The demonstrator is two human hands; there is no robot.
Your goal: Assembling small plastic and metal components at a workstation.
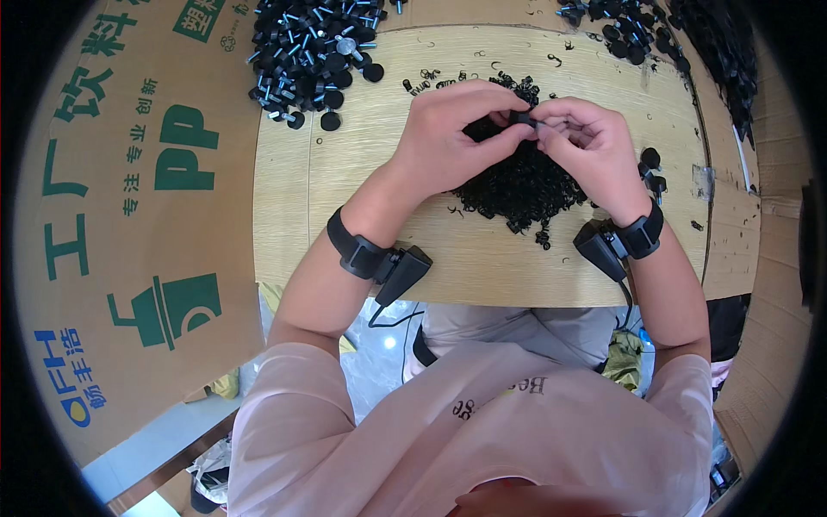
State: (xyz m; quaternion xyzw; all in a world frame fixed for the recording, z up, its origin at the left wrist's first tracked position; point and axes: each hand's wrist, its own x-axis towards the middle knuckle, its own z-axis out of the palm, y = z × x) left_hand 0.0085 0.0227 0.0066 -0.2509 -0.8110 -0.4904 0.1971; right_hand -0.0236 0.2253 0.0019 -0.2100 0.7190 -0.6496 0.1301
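My left hand [457, 133] and my right hand [590, 142] meet over a heap of small black curled clips [517, 198] on the pale wood-grain table [345, 233]. Between their fingertips is a small black part [520, 118], pinched from both sides. Fingers cover most of it, so its exact kind does not show. Each wrist wears a black strap with a small black box on a cable.
At the back left lies a large pile of bolts with round black heads [314, 56]; more such bolts [627, 34] sit at the back right. A few bolts [653, 171] lie beside my right wrist. Cardboard walls [207, 241] flank the table. Black strips [719, 52] hang far right.
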